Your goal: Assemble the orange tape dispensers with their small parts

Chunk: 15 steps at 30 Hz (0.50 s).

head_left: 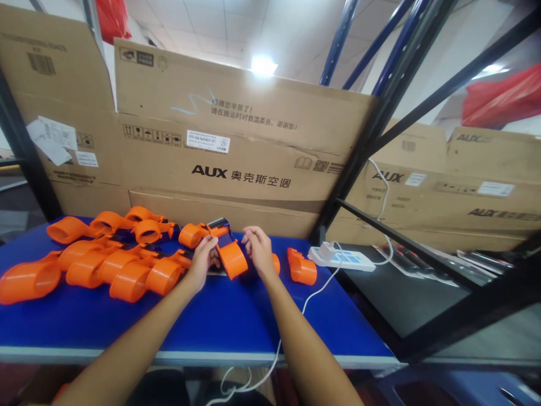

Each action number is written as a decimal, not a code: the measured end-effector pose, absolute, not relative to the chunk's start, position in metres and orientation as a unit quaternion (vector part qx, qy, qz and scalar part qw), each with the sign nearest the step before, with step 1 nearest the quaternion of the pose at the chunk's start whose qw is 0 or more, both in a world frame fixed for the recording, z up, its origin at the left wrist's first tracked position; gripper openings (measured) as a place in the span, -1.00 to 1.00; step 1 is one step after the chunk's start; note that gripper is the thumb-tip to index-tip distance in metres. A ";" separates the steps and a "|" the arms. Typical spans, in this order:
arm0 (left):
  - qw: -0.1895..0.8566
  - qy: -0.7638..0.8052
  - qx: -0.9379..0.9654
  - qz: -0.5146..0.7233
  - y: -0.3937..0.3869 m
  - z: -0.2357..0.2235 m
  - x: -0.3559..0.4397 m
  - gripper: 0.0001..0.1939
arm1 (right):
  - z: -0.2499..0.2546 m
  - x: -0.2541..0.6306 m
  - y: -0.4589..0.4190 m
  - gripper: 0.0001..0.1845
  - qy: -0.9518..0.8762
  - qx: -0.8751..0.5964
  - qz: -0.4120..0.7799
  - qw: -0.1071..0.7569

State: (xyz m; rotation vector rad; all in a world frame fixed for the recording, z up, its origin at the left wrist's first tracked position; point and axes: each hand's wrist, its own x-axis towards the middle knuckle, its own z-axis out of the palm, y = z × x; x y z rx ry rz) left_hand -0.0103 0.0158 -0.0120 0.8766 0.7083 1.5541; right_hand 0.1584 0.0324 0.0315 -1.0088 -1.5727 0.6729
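My left hand is closed around an orange tape dispenser, holding it tilted above the blue tabletop. A dark roller-like piece sits at the dispenser's upper end. Just right of it, my right hand is raised with curled fingers drawn together, apart from the dispenser. Whether anything small is between those fingers is hidden. Behind my right wrist, part of another orange piece shows. A separate orange dispenser body lies farther right. Beyond my left hand is one more orange dispenser.
Several orange dispensers lie in rows on the left of the blue table. A white power strip with a plug and trailing white cable lies right. Cardboard walls the back; a black frame post stands right.
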 end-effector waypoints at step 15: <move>0.551 0.310 0.361 0.685 0.023 -0.019 -0.015 -0.47 | 0.008 0.143 0.033 -0.72 -0.730 -0.407 0.268 0.479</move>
